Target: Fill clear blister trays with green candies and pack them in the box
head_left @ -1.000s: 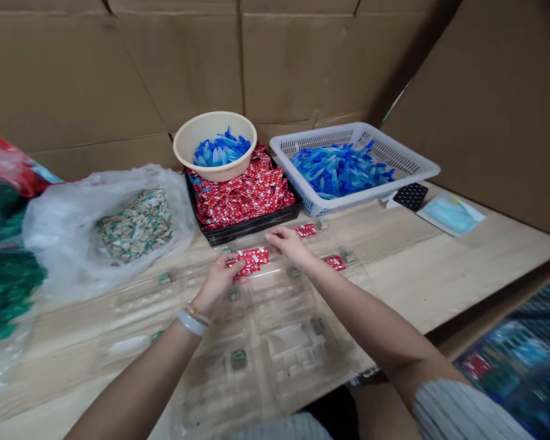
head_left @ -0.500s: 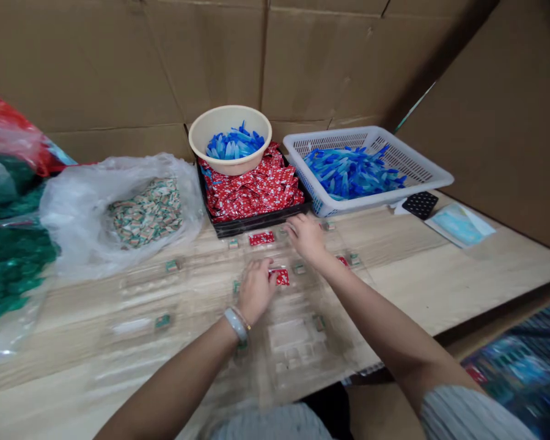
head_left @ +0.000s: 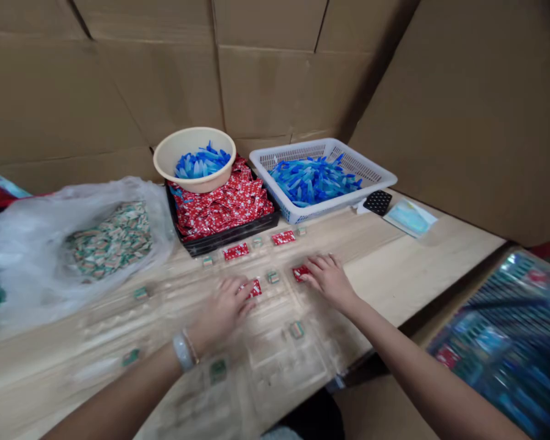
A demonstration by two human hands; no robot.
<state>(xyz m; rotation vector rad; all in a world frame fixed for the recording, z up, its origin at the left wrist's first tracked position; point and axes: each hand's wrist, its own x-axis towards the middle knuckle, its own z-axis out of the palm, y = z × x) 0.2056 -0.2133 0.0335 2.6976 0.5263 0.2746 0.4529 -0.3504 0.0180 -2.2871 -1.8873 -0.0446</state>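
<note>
Clear plastic trays (head_left: 275,354) lie on the wooden table (head_left: 417,269) in front of me. My left hand (head_left: 222,311) rests on them, fingers stretched flat, touching a red packet (head_left: 255,288). My right hand (head_left: 329,279) lies flat too, its fingertips on another red packet (head_left: 299,272). Two more red packets (head_left: 236,251) sit in tray pockets farther back, beside small green-and-white packets (head_left: 273,277). The view is blurred by motion.
A black tray of red packets (head_left: 220,205) holds a beige bowl (head_left: 193,160) of blue pieces. A white basket (head_left: 321,177) of blue pieces stands to its right. A clear bag of green-white packets (head_left: 107,238) lies left. Cardboard walls surround the table.
My left hand has let go of the bunch of red packets and now lies flat. My right hand moved back toward me onto a nearer packet. More red packets sit in the trays.
</note>
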